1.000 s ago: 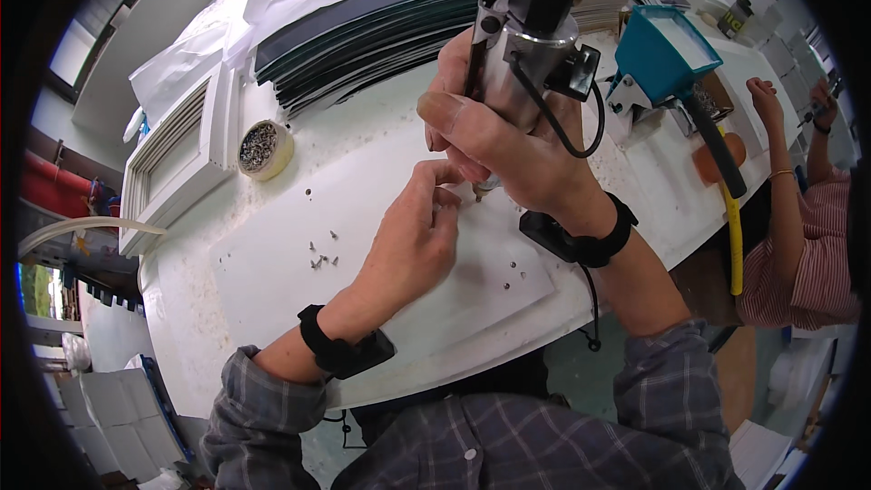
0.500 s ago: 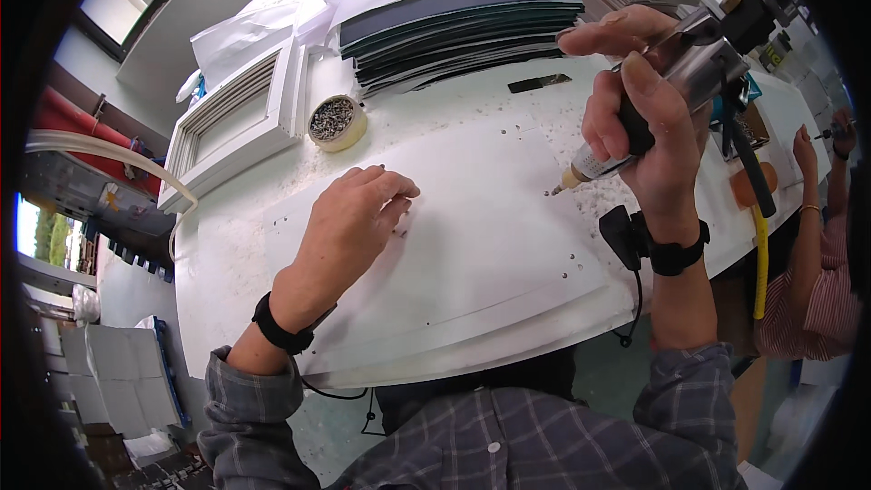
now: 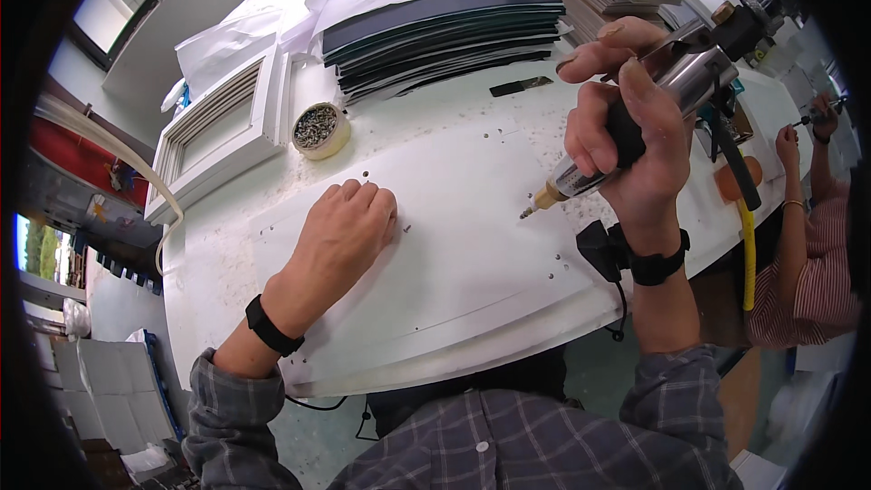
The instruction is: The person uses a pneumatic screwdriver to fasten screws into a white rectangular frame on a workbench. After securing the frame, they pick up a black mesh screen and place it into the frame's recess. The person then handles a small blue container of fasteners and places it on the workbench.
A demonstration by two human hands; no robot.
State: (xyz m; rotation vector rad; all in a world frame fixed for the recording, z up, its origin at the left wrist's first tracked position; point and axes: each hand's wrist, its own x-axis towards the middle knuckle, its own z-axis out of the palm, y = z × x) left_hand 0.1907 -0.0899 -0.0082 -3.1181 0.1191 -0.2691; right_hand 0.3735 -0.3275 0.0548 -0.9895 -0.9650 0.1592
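Note:
My right hand (image 3: 626,141) grips a pneumatic screwdriver (image 3: 667,91) with a metal body; its bit points down-left, lifted just above a white panel (image 3: 454,245). My left hand (image 3: 343,234) rests knuckles-up on the same panel, fingers curled over small screws, with one loose screw beside the fingertips. The panel lies flat on the white worktable (image 3: 218,254) and shows several small holes.
A round tub of screws (image 3: 319,130) stands behind my left hand, beside a white framed door panel (image 3: 222,132). Dark sheets (image 3: 435,32) are stacked at the back under crumpled paper. Another person (image 3: 812,218) works at the right edge. A yellow hose (image 3: 747,245) hangs off the table.
My right hand has lifted the screwdriver away from my left hand and swung it to the right. My left hand has settled flat on the panel.

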